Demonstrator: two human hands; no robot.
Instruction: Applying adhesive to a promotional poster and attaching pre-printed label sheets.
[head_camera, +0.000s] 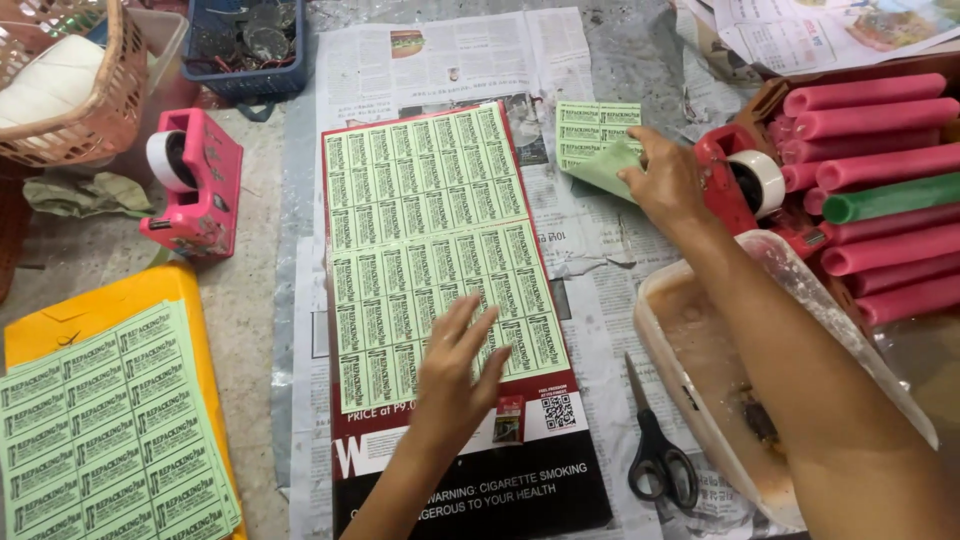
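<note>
The left hand (455, 365) lies flat, fingers spread, on the near rows of green paper label sheets (440, 250); the right hand (665, 180), far right, pinches a small green label sheet (598, 150).

Pale green printed label sheets (440, 250) on a dark red poster board (470, 470); pink plastic tape dispenser (195, 185) at ten o'clock, pink foam tubes (870, 130) at two o'clock.

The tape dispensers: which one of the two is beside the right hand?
The red tape dispenser, just right of the right hand by the foam tubes. The pink dispenser stands far left, near the wicker basket.
</note>
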